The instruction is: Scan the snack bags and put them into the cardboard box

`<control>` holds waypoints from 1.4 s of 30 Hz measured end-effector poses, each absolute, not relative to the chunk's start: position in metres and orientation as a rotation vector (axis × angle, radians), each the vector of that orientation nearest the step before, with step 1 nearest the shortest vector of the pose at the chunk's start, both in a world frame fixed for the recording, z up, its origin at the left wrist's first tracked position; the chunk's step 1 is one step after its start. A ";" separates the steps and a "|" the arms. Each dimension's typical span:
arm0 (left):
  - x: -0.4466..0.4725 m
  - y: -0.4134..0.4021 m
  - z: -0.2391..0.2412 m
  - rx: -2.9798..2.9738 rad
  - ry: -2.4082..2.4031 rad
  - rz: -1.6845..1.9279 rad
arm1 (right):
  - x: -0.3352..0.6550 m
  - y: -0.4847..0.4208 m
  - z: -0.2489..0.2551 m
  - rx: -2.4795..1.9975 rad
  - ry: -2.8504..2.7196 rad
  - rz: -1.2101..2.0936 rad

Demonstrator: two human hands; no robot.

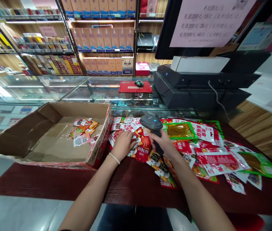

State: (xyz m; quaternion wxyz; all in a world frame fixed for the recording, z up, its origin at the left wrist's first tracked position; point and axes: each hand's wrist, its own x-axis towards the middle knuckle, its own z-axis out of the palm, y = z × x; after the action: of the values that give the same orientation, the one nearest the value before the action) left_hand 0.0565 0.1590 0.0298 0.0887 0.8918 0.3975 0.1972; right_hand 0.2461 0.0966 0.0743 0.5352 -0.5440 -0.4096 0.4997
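My right hand [163, 141] is wrapped round the handle of a black barcode scanner [151, 123], whose head points away over the pile and shows a small blue light. My left hand [123, 146] rests on the left end of the pile, fingers bent and closed on a small snack packet [134, 140], which they partly hide. Red and white snack packets [143, 149] lie under and between both hands. A green-edged clear packet [180, 130] with brown strips sits just beyond my right hand.
On the left stands an open cardboard box [51, 157] with several small packets [84, 128] inside. More snack packets [225, 160] spread to the right. Behind are a glass counter, a computer mouse [139, 83] on a red mat [126, 87], a black cash register machine [198, 83] and stocked shelves.
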 end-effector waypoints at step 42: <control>0.066 0.171 0.031 0.571 0.724 1.469 | 0.246 0.088 0.076 -1.425 -1.175 1.184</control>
State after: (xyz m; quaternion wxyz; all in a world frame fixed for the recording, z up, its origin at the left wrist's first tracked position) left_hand 0.0657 0.1712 0.0310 0.6471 0.2510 0.3184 0.6457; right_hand 0.2457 0.0877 0.0764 0.4561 -0.5781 -0.4766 0.4803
